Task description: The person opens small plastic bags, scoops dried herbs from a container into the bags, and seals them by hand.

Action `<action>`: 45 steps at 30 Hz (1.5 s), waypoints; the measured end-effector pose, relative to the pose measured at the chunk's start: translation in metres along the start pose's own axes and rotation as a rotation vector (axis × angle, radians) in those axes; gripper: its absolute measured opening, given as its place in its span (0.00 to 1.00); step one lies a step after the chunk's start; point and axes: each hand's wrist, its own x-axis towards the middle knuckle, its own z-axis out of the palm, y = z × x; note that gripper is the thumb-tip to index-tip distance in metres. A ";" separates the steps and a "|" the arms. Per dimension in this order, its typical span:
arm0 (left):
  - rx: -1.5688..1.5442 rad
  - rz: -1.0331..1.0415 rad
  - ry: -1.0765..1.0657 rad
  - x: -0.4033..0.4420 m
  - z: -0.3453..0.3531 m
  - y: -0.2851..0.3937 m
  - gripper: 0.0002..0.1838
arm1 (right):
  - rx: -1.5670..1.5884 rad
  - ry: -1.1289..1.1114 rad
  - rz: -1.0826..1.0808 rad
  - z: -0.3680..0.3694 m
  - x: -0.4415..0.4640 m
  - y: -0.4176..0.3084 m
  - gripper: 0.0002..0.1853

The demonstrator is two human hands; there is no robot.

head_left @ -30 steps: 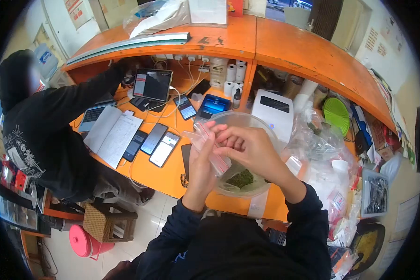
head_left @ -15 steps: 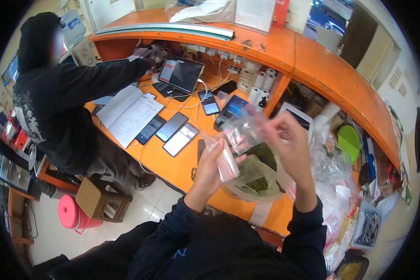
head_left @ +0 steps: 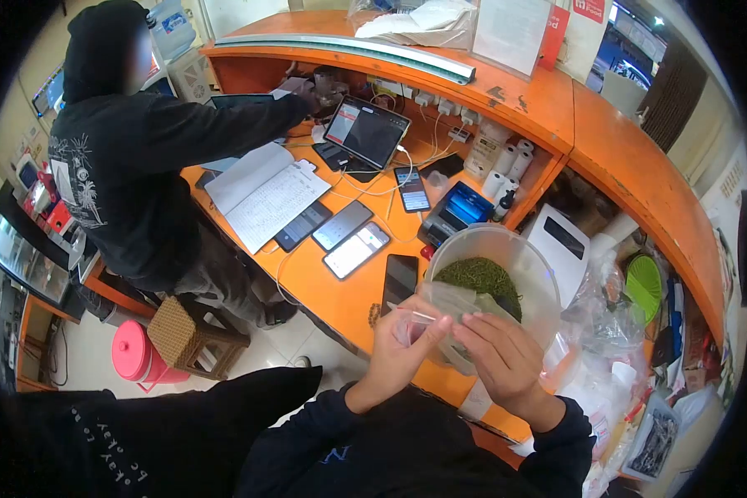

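Observation:
My left hand [head_left: 402, 349] is closed on a bundle of clear plastic bags [head_left: 408, 327] with pinkish edges. Beside it, my right hand [head_left: 506, 353] pinches a clear bag [head_left: 456, 300] between thumb and fingers, close to my left thumb. Both hands are over the near left rim of a round translucent tub [head_left: 539, 286]. Dark green shredded leaf material [head_left: 481, 275] lies inside the tub, partly behind the bag and my right fingers.
Phones [head_left: 357, 249], an open notebook [head_left: 270, 197], a tablet [head_left: 365, 133] and a blue-topped device [head_left: 458, 212] lie beyond the tub. Plastic bags [head_left: 598, 365] are heaped right. A person [head_left: 141, 149] reaches over the desk at left; another dark-clothed person [head_left: 166, 432] is at lower left.
My right hand has moved back to my left hand with the clear bag. The view has swung, so the desk appears shifted, and dark clothing with writing now shows at lower left.

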 end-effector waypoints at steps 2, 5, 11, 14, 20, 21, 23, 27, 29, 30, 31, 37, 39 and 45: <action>0.008 0.021 0.025 -0.001 0.002 0.007 0.06 | 0.033 0.043 0.017 0.005 0.002 0.000 0.16; 0.187 0.064 0.046 -0.004 -0.001 0.006 0.05 | 0.244 0.031 0.165 0.005 0.009 -0.005 0.16; 0.442 0.253 -0.141 -0.007 -0.019 0.012 0.06 | 0.560 -0.158 0.322 -0.003 0.012 -0.003 0.15; 0.477 0.359 -0.227 -0.004 -0.028 0.015 0.08 | 0.603 -0.206 0.312 -0.002 0.014 -0.008 0.13; 0.571 0.608 -0.295 -0.001 -0.028 0.009 0.10 | 0.515 -0.132 0.228 0.003 0.005 -0.012 0.11; 0.621 0.675 -0.298 0.000 -0.027 0.009 0.11 | 0.447 -0.091 0.209 0.004 0.003 -0.012 0.11; 0.715 0.663 -0.244 0.000 -0.024 0.007 0.09 | 0.312 0.055 0.221 0.007 0.009 -0.004 0.12; 0.797 0.619 0.017 -0.005 -0.011 0.010 0.08 | 0.325 0.066 0.325 0.015 0.024 -0.027 0.17; 0.741 0.724 0.138 -0.002 -0.003 0.008 0.11 | 0.424 -0.077 0.402 0.013 0.022 -0.032 0.23; 0.704 0.766 0.192 -0.002 0.001 0.006 0.14 | 0.378 -0.051 0.425 0.010 0.021 -0.026 0.23; 0.756 0.808 0.156 -0.004 -0.005 0.004 0.13 | 0.328 -0.026 0.458 0.005 0.022 -0.017 0.23; 0.801 0.845 -0.203 -0.002 0.008 0.003 0.22 | 0.712 -0.095 0.731 -0.030 0.014 -0.010 0.24; 0.787 0.874 -0.183 -0.004 0.012 -0.001 0.26 | 0.920 -0.133 0.821 -0.034 0.008 -0.005 0.23; 1.035 0.792 -0.197 -0.012 -0.013 -0.002 0.43 | 0.774 0.016 0.919 -0.045 -0.009 0.020 0.12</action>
